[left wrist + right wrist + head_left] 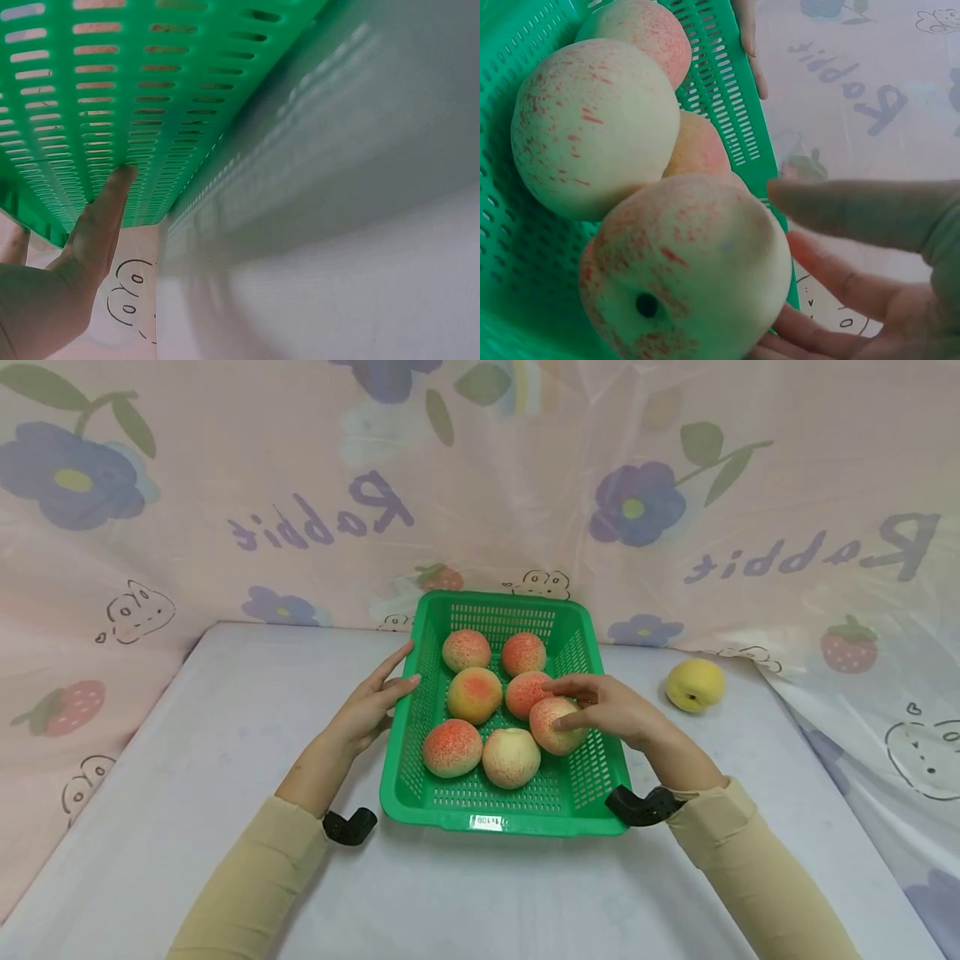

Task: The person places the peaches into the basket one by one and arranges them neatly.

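A green plastic basket with slotted walls holds several peaches, red-speckled or pale. My right hand grips a pale, pink-speckled peach by the basket's right wall, thumb on the near side and fingers over the top. In the right wrist view this peach shows a dark hole, with the thumb and fingers around its right side. Another pale peach lies beside it. At the basket's left side, my left hand rests with extended fingers; one finger lies along the outer wall in the left wrist view.
A yellow fruit lies on the white table, right of the basket. Behind the table hangs a patterned cloth with flowers and rabbits. Dark wrist-worn camera pieces sit at both cuffs, the right one overlapping the basket's near corner.
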Demonstrator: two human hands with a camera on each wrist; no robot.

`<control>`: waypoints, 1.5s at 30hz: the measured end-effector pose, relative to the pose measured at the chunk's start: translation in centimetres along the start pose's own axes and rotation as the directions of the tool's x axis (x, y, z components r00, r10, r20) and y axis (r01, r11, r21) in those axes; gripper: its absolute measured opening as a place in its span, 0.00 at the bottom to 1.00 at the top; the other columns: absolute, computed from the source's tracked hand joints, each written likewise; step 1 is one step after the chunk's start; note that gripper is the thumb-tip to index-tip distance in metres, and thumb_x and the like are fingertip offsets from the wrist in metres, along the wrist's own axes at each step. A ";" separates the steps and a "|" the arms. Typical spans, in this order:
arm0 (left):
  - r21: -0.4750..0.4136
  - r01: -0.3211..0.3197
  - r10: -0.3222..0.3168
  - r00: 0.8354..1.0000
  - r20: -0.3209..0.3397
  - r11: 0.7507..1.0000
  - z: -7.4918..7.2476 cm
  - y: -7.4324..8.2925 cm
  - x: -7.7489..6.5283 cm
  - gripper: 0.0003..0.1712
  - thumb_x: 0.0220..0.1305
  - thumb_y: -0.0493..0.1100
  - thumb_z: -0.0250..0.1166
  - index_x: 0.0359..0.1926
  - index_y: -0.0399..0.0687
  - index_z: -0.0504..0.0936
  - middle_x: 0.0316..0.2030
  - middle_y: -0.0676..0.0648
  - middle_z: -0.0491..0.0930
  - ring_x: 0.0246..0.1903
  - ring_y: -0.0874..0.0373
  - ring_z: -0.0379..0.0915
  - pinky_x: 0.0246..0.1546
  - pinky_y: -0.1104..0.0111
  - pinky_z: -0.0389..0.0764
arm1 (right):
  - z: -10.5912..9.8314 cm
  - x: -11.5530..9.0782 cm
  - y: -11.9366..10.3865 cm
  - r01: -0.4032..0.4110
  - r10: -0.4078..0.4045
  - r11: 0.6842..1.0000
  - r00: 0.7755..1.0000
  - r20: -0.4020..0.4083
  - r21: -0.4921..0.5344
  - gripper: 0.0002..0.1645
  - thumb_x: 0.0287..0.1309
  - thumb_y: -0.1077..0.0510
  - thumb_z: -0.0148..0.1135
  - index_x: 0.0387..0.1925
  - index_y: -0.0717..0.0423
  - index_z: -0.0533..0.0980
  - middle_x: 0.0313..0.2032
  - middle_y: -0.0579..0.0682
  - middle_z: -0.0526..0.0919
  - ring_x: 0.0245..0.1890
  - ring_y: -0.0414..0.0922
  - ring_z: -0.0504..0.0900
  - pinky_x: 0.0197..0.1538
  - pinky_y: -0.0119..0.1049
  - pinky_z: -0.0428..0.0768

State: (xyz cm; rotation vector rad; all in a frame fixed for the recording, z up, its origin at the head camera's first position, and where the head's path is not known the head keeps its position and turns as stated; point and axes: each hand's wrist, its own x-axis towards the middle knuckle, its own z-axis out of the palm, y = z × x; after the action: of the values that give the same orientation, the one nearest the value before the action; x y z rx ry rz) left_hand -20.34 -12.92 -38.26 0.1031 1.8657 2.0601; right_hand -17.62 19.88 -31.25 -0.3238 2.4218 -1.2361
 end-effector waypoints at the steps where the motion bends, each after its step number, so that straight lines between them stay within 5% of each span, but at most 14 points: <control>1: 0.000 -0.002 0.002 1.000 0.000 1.000 0.0 0.0 0.0 0.36 0.72 0.47 0.55 0.74 0.72 0.50 0.58 0.32 0.71 0.34 0.61 0.80 0.38 0.65 0.82 | -0.1 0.0 0.0 0.003 -0.003 1.000 1.000 0.002 0.008 0.33 0.54 0.64 0.66 0.62 0.65 0.69 0.63 0.64 0.70 0.67 0.62 0.63 0.69 0.57 0.58; 14: -0.013 0.007 -0.007 1.000 -0.006 1.000 0.0 0.1 0.1 0.36 0.71 0.47 0.56 0.73 0.74 0.52 0.57 0.34 0.73 0.34 0.61 0.80 0.37 0.65 0.82 | -1.6 -1.4 0.6 0.025 -0.014 0.986 0.998 -0.063 0.165 0.36 0.57 0.58 0.66 0.65 0.62 0.65 0.66 0.62 0.67 0.68 0.58 0.62 0.70 0.53 0.60; 23: 0.004 0.009 -0.009 1.000 -0.003 1.000 -0.1 -0.1 0.1 0.36 0.72 0.47 0.55 0.74 0.74 0.50 0.59 0.32 0.70 0.36 0.61 0.80 0.39 0.64 0.82 | -2.4 -2.5 1.9 0.081 -0.034 0.948 0.988 -0.152 0.309 0.32 0.61 0.59 0.63 0.64 0.64 0.65 0.55 0.43 0.77 0.52 0.34 0.77 0.70 0.49 0.59; 31: 0.003 0.007 -0.007 1.000 0.002 1.000 -0.1 -0.1 0.0 0.36 0.72 0.47 0.55 0.74 0.74 0.50 0.58 0.33 0.71 0.35 0.61 0.80 0.37 0.65 0.82 | -3.4 -3.2 3.4 0.119 -0.035 0.920 0.974 -0.224 0.374 0.17 0.63 0.60 0.60 0.53 0.44 0.75 0.53 0.44 0.77 0.52 0.36 0.77 0.62 0.31 0.66; 41: 0.004 -0.002 0.002 1.000 0.000 1.000 0.0 -0.1 -0.1 0.36 0.72 0.47 0.55 0.74 0.74 0.50 0.55 0.36 0.73 0.34 0.62 0.80 0.38 0.65 0.82 | -3.9 -3.6 4.9 0.096 0.011 0.934 0.955 -0.295 0.345 0.18 0.62 0.55 0.62 0.54 0.45 0.74 0.50 0.37 0.77 0.52 0.33 0.76 0.54 0.23 0.70; 45: 0.005 -0.003 0.003 1.000 0.003 1.000 0.1 -0.1 0.0 0.36 0.72 0.47 0.55 0.74 0.74 0.50 0.58 0.33 0.71 0.35 0.61 0.80 0.39 0.65 0.82 | -4.1 -3.7 5.6 0.142 0.011 0.899 0.938 -0.346 0.414 0.16 0.62 0.58 0.63 0.52 0.46 0.75 0.48 0.38 0.79 0.49 0.33 0.79 0.52 0.22 0.73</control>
State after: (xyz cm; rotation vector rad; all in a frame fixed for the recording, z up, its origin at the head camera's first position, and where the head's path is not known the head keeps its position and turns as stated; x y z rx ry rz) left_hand -20.27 -12.87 -38.33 0.1095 1.8707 2.0557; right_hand -16.30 27.44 -32.76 -0.0613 2.3199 -1.9556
